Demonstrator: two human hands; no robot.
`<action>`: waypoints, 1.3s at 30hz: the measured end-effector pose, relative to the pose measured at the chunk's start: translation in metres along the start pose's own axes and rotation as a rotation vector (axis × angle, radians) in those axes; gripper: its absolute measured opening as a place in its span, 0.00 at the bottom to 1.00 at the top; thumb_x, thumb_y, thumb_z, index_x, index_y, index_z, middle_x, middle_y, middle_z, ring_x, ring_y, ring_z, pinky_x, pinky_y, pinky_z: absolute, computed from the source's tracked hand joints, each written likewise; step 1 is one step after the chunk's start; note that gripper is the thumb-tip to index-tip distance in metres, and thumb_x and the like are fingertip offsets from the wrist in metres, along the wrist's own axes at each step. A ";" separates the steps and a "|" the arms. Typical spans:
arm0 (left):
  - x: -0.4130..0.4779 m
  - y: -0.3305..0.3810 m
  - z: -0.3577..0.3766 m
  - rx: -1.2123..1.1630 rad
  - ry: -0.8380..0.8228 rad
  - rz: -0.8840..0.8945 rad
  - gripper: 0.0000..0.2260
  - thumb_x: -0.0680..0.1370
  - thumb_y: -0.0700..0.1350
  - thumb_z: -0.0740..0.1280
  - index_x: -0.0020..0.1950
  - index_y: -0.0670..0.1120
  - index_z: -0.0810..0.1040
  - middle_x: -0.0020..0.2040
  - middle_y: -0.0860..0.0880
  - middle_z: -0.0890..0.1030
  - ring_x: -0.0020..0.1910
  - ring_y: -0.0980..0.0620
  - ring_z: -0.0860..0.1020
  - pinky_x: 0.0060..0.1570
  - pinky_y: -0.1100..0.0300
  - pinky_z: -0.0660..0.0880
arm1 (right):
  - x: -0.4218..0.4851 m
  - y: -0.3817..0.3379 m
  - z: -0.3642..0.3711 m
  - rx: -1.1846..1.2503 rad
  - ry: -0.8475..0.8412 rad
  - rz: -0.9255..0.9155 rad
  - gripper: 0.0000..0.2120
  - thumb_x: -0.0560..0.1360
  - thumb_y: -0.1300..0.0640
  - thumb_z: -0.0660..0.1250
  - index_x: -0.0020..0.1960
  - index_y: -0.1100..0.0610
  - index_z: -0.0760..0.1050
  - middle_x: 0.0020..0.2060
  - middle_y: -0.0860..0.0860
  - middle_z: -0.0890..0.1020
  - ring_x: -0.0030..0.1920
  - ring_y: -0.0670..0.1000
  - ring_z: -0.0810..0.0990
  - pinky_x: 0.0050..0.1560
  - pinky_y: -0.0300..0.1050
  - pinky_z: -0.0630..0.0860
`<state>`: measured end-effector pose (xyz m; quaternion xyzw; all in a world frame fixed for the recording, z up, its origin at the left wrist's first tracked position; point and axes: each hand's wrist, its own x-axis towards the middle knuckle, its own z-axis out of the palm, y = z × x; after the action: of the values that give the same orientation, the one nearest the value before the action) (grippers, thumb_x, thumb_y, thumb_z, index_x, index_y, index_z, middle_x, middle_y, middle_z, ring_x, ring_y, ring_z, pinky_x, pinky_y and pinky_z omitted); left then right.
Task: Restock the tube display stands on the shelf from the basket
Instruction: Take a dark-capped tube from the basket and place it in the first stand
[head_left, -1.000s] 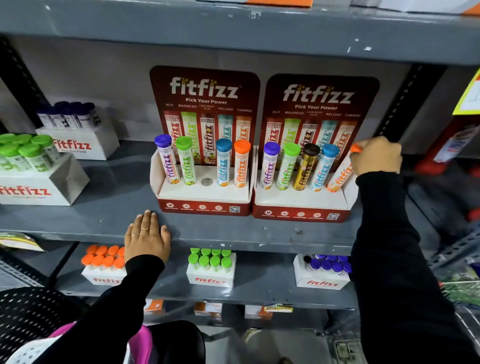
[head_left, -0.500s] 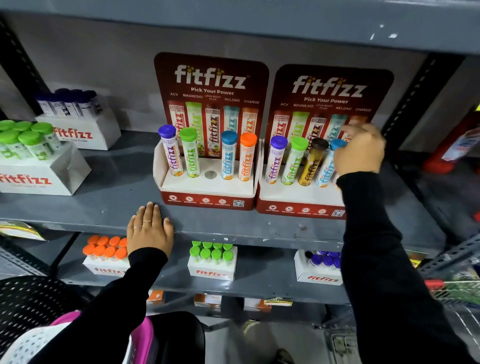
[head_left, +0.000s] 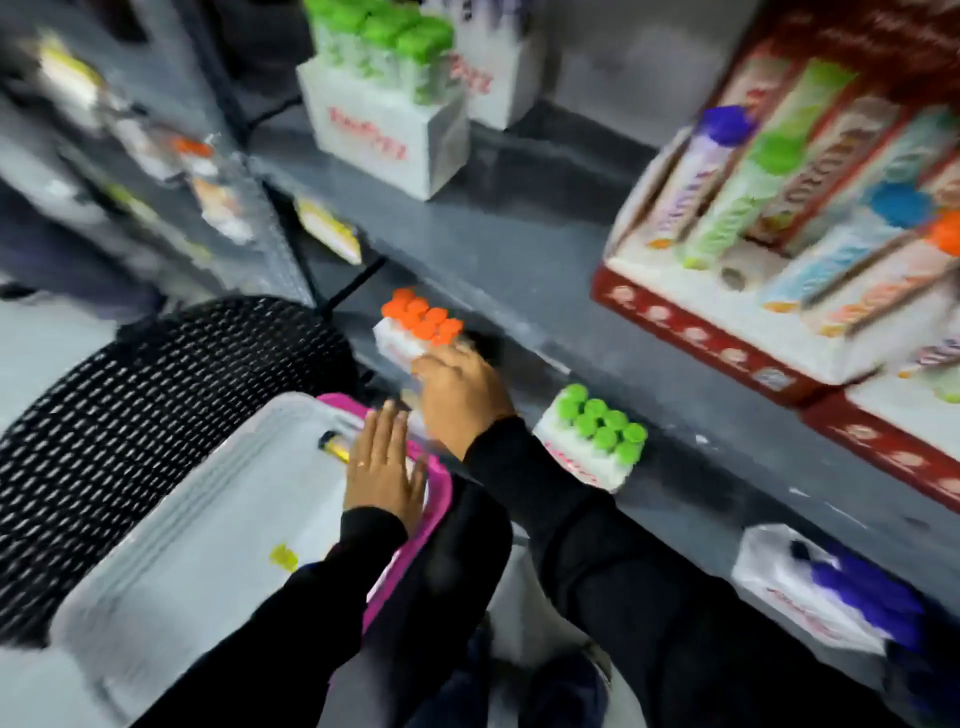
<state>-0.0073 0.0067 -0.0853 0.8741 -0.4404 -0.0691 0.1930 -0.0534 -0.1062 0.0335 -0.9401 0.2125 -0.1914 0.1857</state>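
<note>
The view is blurred and tilted. The left red-and-white display stand (head_left: 691, 332) sits on the grey shelf (head_left: 498, 260) at the right, holding purple, green, blue and orange-capped tubes around one bare hole (head_left: 732, 278). A corner of the second stand (head_left: 893, 452) shows beside it. Low in the middle, the pink basket (head_left: 439, 480) holds a white bag (head_left: 208, 519). My left hand (head_left: 384, 467) lies flat on that bag, fingers apart. My right hand (head_left: 462, 395) hovers curled just above the basket's far rim; blur hides whether it holds anything.
On the lower shelf stand white boxes of orange-capped tubes (head_left: 421, 322), green-capped tubes (head_left: 597, 426) and purple-capped tubes (head_left: 857, 597). A box of green-capped tubes (head_left: 384, 104) stands on the upper shelf at the back. A black mesh object (head_left: 130, 405) lies left of the basket.
My head has swung down and to the left. My right hand left the right stand and dropped to the basket. My left hand came off the shelf edge onto the white bag.
</note>
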 end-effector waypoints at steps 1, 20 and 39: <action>-0.019 -0.025 0.005 0.005 -0.038 -0.114 0.26 0.77 0.51 0.52 0.63 0.32 0.69 0.65 0.33 0.71 0.66 0.35 0.67 0.68 0.53 0.52 | 0.003 -0.010 0.021 0.041 -0.142 -0.013 0.11 0.63 0.61 0.63 0.37 0.64 0.83 0.34 0.61 0.85 0.36 0.60 0.83 0.39 0.47 0.83; -0.126 -0.114 0.057 0.133 -0.242 -0.613 0.30 0.77 0.58 0.36 0.71 0.38 0.44 0.74 0.39 0.48 0.72 0.43 0.46 0.68 0.54 0.33 | -0.006 -0.059 0.202 -0.342 -0.743 -0.132 0.22 0.76 0.70 0.57 0.69 0.63 0.58 0.53 0.62 0.79 0.57 0.63 0.74 0.37 0.50 0.67; 0.046 0.021 -0.030 0.012 0.047 -0.072 0.26 0.75 0.48 0.52 0.64 0.29 0.65 0.65 0.29 0.69 0.65 0.32 0.67 0.66 0.47 0.58 | 0.033 -0.013 -0.119 -0.164 -0.540 0.192 0.13 0.66 0.58 0.73 0.50 0.51 0.79 0.50 0.55 0.83 0.52 0.60 0.79 0.45 0.43 0.73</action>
<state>0.0137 -0.0326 -0.0469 0.8919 -0.4045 -0.0529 0.1954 -0.0741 -0.1423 0.1508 -0.9444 0.2581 0.1016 0.1763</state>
